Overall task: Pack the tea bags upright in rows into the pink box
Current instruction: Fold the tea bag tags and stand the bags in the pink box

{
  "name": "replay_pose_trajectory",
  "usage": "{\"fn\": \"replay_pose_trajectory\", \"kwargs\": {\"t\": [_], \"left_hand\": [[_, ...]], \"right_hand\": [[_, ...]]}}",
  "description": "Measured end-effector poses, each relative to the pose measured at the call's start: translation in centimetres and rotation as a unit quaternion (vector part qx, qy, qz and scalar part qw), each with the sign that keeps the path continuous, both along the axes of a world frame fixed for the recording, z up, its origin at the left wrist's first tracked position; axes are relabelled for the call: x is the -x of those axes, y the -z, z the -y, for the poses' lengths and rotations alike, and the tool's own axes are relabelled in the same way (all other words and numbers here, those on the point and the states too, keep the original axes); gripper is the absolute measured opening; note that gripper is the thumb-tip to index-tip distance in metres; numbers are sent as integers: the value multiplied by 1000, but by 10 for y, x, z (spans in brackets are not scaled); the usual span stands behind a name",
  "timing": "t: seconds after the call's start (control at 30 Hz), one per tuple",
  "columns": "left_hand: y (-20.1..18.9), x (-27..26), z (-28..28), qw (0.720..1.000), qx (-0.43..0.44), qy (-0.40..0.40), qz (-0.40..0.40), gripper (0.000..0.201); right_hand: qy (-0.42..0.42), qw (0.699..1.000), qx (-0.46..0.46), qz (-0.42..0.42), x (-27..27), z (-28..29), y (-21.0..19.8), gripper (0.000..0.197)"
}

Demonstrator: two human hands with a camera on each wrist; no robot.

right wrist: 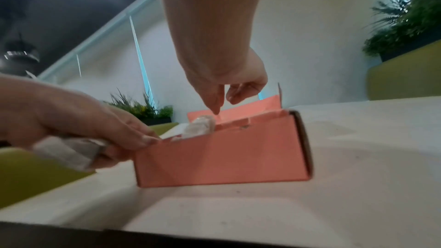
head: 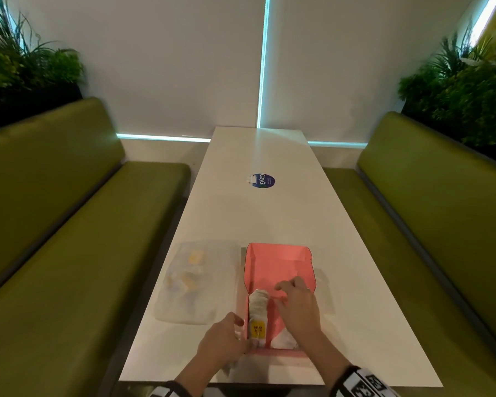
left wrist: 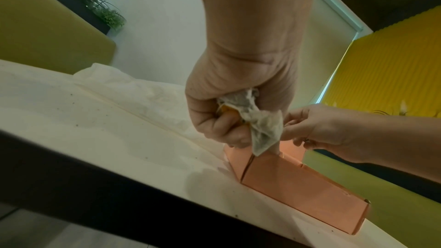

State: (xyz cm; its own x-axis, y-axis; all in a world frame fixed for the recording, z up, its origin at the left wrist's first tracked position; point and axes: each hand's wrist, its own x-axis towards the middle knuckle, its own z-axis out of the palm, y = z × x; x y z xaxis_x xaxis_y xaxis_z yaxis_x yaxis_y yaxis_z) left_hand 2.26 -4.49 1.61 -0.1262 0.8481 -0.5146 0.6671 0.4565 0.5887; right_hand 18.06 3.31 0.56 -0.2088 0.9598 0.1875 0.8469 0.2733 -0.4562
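Observation:
The open pink box (head: pixel 281 265) lies on the white table (head: pixel 258 213), lid flap raised at the far end. A row of upright tea bags (head: pixel 259 306) fills its left side, with a yellow tag (head: pixel 257 329) at the near end. More white tea bags (head: pixel 284 340) lie loose in the near right corner. My left hand (head: pixel 238 325) is at the box's near left wall and grips a bunch of tea bags (left wrist: pixel 260 122). Over the box hovers my right hand (right wrist: pixel 224 103), one finger pointing down beside the row (right wrist: pixel 200 128), holding nothing.
A clear plastic bag (head: pixel 195 279) with more yellow-tagged tea bags lies left of the box. A round blue sticker (head: pixel 263 181) is farther up the table. Green benches (head: pixel 69 253) run along both sides. The table's near edge is just below my wrists.

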Motion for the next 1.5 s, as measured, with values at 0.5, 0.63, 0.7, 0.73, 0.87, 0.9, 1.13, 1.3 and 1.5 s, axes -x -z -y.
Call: {"fn": "replay_pose_trajectory", "kwargs": {"t": [0.5,0.63,0.7,0.73,0.87,0.9,1.13,1.3,1.5], "left_hand": [[-1,3,-1,997,-64,-15,-29,41],[-4,6,-12,992,-119,-49,-5,30],[-5,8,-15,987,-151,-57,6,22],[-6,9,-16,984,-167,-59,4,18],[-8,7,-20,975,-215,-57,-12,10],[-8,6,-22,973,-222,-52,-13,13],[-10,0,-34,962,-267,-43,-22,28],[-15,2,-40,933,-360,18,-7,43],[-20,0,-45,899,-436,42,-26,42]], "right_hand": [[-32,991,57,-114,3,-25,-8,9],[-50,986,66,-144,8,-24,-17,10],[-57,983,70,-157,10,-23,-21,11],[-58,983,71,-160,10,-22,-23,11],[-62,984,74,-152,11,-24,-32,12],[-64,984,74,-148,12,-24,-34,12],[-68,984,67,-153,11,-24,-48,10],[-110,983,64,-135,9,-20,-72,10],[-148,975,63,-155,3,-12,-102,9]]}}
